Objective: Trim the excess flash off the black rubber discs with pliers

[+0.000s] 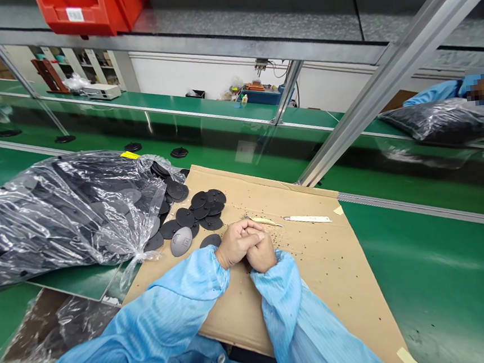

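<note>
My left hand (236, 243) and my right hand (263, 254) are clasped together over the cardboard sheet (318, 276), fingers closed around each other. No object shows between them. Just beyond the fingers lies a slim tool with a yellowish body (264, 221); its far end is partly hidden. To its right rests a slim white tool that looks like a cutter knife (308, 219). Left of my hands lies a loose pile of black oval plastic pieces (202, 207), and one greyer oval piece (182, 241) shows raised marks. Small dark crumbs are scattered over the cardboard.
A large clear plastic bag (70, 208) full of dark oval pieces fills the left side. A metal post (386, 84) rises at the right, and a red bin (92, 14) stands on the shelf above. Across the bench is another person's blue sleeve (433, 92) beside a bag (440, 122).
</note>
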`<state>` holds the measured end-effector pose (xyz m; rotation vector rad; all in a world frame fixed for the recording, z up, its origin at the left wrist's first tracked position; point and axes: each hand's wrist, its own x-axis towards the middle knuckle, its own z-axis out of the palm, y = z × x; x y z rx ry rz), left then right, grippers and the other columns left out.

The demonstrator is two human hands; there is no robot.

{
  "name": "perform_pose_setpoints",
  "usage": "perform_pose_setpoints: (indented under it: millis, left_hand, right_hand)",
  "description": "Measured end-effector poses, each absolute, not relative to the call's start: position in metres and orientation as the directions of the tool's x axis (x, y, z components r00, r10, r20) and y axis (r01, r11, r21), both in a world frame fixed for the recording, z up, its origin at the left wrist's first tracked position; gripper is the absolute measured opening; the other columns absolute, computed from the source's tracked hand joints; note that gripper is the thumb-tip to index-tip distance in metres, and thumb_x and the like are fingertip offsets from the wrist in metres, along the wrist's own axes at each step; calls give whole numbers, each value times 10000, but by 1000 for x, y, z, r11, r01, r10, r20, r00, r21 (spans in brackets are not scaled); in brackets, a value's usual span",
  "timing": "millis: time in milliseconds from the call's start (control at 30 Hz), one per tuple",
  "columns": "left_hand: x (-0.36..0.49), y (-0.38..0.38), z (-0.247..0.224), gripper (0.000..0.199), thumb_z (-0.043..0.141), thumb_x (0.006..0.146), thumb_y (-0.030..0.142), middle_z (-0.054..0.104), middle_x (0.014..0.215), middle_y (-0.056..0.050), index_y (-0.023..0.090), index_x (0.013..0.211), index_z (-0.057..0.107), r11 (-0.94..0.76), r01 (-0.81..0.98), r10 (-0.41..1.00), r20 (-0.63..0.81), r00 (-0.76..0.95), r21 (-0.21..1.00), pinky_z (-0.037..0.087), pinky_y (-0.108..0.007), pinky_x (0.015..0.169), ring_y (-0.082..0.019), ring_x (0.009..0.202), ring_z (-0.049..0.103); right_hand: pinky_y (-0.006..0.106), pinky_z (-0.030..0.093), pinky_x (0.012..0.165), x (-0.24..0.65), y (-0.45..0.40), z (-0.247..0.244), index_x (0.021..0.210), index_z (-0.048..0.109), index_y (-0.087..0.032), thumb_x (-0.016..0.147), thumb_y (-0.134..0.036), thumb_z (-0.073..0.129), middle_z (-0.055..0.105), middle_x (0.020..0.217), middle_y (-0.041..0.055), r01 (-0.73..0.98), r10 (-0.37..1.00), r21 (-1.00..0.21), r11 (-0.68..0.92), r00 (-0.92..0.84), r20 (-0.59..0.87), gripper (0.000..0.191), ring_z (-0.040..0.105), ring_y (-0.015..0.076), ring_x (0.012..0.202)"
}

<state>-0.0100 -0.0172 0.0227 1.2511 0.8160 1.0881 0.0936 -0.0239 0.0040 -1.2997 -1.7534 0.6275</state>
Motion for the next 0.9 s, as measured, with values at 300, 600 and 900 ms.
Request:
perform_pose_setpoints:
  millis: [300, 600, 900]
  left_hand:
    - [-10, -17, 23, 285, 700, 695, 332, 691, 871, -87, 115, 879, 681, -27, -182, 946, 85, 314, 983, 474, -311, 827, -194, 852, 625]
    - [-10, -17, 23, 284, 703, 691, 333, 689, 875, -89, 113, 869, 680, -25, -185, 947, 83, 312, 982, 474, -303, 819, -194, 856, 623]
    - [-10, -16, 21, 239, 676, 692, 273, 690, 877, -89, 113, 869, 675, -21, -183, 947, 78, 311, 983, 476, -301, 810, -190, 844, 624]
  right_hand:
    - [270, 379, 511, 94, -24, 2, 580, 484, -197, 869, -362, 390, 570, 573, 47, 515, 939, -789, 335, -111, 326, 346, 531, 161, 546]
    - [267, 380, 512, 94, -23, 2, 567, 468, -207, 851, -366, 405, 561, 566, 41, 518, 945, -795, 317, -102, 311, 331, 525, 160, 546]
    - [265, 375, 502, 93, -23, 2, 559, 456, -209, 841, -378, 395, 564, 564, 43, 523, 949, -796, 304, -94, 301, 334, 525, 161, 538]
